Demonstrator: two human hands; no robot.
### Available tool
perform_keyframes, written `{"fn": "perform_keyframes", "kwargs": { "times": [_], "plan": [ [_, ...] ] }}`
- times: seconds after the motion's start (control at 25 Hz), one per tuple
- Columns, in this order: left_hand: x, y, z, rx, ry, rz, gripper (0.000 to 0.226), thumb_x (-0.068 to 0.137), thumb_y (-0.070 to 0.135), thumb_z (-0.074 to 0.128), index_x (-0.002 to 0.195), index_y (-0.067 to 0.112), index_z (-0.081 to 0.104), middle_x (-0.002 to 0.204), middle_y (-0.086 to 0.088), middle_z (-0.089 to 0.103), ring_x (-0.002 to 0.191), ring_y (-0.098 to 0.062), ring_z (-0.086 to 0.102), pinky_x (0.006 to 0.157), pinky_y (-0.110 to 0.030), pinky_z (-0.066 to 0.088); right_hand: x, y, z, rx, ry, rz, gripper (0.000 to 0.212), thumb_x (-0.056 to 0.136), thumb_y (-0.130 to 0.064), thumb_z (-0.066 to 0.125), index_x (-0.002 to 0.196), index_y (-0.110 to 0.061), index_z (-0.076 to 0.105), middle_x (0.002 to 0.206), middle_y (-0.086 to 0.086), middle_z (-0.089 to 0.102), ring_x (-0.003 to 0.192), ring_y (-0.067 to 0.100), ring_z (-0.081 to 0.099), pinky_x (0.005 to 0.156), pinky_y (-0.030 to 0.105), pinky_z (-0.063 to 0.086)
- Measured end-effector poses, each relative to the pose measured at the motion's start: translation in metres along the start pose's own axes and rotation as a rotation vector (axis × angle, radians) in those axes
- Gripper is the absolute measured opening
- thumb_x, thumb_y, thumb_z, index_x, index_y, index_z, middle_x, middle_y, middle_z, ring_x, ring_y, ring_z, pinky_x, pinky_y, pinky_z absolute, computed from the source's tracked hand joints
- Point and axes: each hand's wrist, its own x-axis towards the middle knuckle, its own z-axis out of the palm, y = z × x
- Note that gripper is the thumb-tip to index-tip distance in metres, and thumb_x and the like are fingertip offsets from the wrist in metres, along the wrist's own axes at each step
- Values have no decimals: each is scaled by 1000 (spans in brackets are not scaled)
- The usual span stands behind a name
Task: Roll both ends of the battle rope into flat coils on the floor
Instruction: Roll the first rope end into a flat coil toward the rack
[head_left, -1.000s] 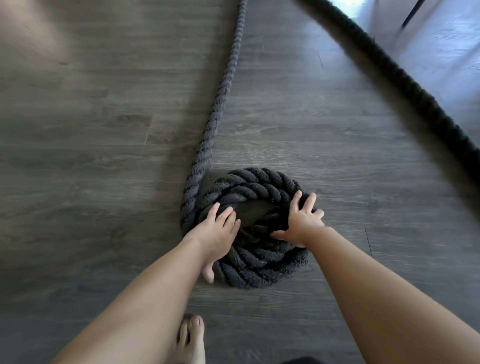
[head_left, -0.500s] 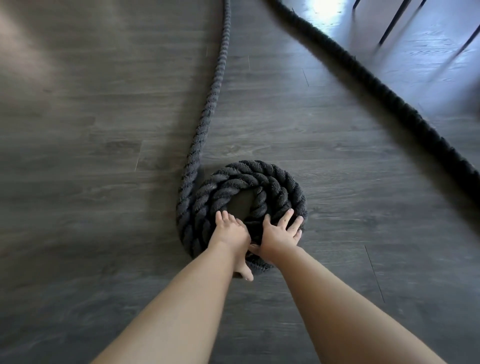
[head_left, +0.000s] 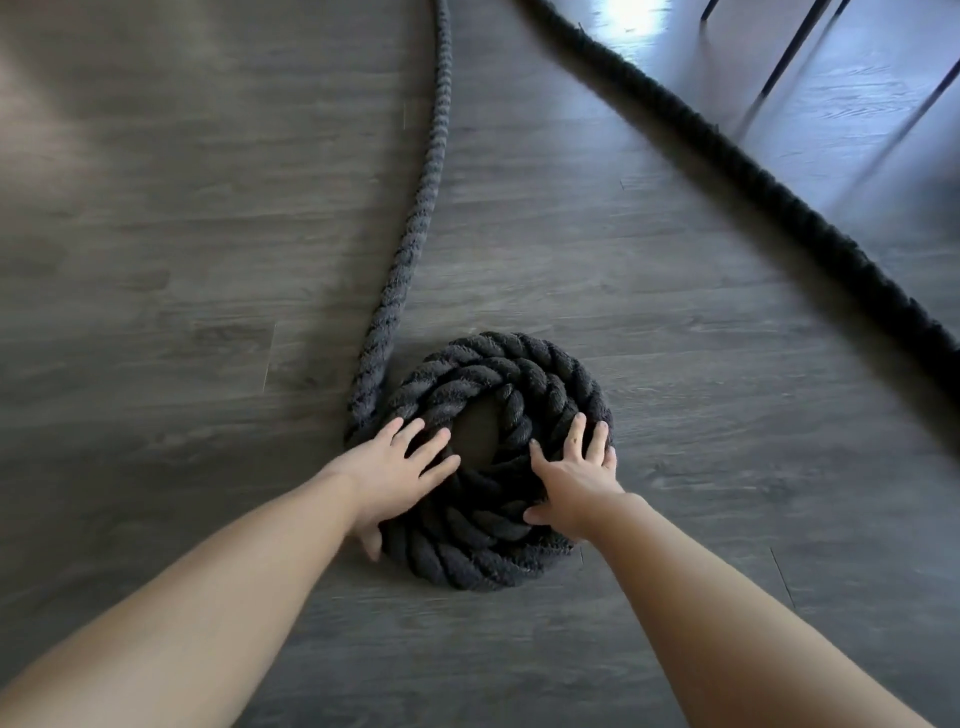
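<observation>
Left hand (head_left: 387, 470), right hand (head_left: 574, 480) spread flat on coil (head_left: 488, 540); second rope length (head_left: 727, 171) stretched right.

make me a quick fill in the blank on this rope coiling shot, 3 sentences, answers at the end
1. Both hands, the left hand and the right hand, press flat on the rope ____.
2. The straight rope strand enters the coil on the person's ____ side.
3. The second strand lies ____ from the coil, on the wood floor.

Answers: coil; left; apart
</observation>
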Motion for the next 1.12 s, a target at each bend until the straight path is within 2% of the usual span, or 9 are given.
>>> {"fn": "perform_keyframes", "kwargs": {
  "times": [0.2, 0.28, 0.48, 0.6, 0.68, 0.76, 0.84, 0.88, 1.12],
  "plan": [
    [18, -8, -10, -308, 34, -157, 143, 67, 70, 76, 154, 7, -17, 159, -32, -17, 134, -68, 20, 110, -64, 26, 24, -21, -26, 236, 106, 176, 85, 99, -32, 51, 157, -16, -9, 157, 26, -23, 144, 50, -15, 119, 53, 6],
    [39, -10, -29, -485, 38, -279, 140, 70, 71, 73, 154, 4, -15, 158, -35, -12, 132, -69, 24, 104, -65, 33, 32, -44, -36, 356, 54, 253, 84, 100, -32, 48, 155, -8, -11, 157, 27, -21, 144, 49, -10, 119, 51, 7],
    [89, -29, -78, -823, 9, -406, 126, 79, 60, 70, 154, 0, -11, 156, -41, -5, 131, -68, 28, 98, -65, 42, 78, -76, -76, 617, -23, 424, 91, 97, -21, 54, 155, -15, -16, 157, 21, -28, 147, 43, -9, 118, 48, 16],
    [92, -66, -81, -597, 8, -171, 146, 61, 71, 80, 155, -2, -5, 149, -46, 19, 128, -53, 46, 95, -52, 50, 105, -74, -89, 603, -52, 486, 102, 94, -33, 63, 154, -13, -17, 155, 25, -29, 145, 49, -8, 116, 54, 16],
    [87, -109, -69, -353, 92, 22, 143, 61, 67, 81, 156, 2, -3, 152, -36, 28, 131, -43, 46, 101, -48, 45, 119, -66, -94, 551, -60, 450, 115, 87, -41, 71, 153, -10, -18, 153, 29, -29, 143, 53, -9, 116, 56, 16],
    [82, -164, -50, -112, 120, 75, 149, 57, 65, 84, 156, 8, -11, 163, -26, 6, 147, -41, 19, 117, -53, 23, 131, -54, -104, 468, -61, 378, 117, 86, -45, 71, 153, -9, -18, 151, 32, -31, 142, 55, -10, 116, 57, 16],
    [89, -207, -30, 1, 80, 28, 158, 52, 68, 84, 154, 10, -22, 159, -23, -25, 148, -41, -18, 120, -57, -4, 150, -40, -119, 401, -61, 300, 117, 87, -46, 70, 152, -9, -20, 151, 33, -31, 142, 56, -11, 116, 57, 15],
    [94, -220, -22, -2, 52, 15, 158, 53, 70, 83, 153, 11, -25, 157, -22, -31, 146, -41, -24, 118, -57, -9, 160, -35, -127, 376, -68, 269, 117, 87, -47, 70, 152, -9, -20, 150, 33, -31, 142, 56, -11, 116, 57, 15],
    [119, -215, -19, -93, 47, -65, 147, 65, 69, 77, 152, -2, -18, 157, -33, -20, 146, -54, -8, 118, -60, 14, 201, -5, -168, 169, -99, 164, 117, 86, -52, 68, 153, -14, -21, 153, 28, -32, 144, 52, -10, 116, 57, 17]
  ]
}}
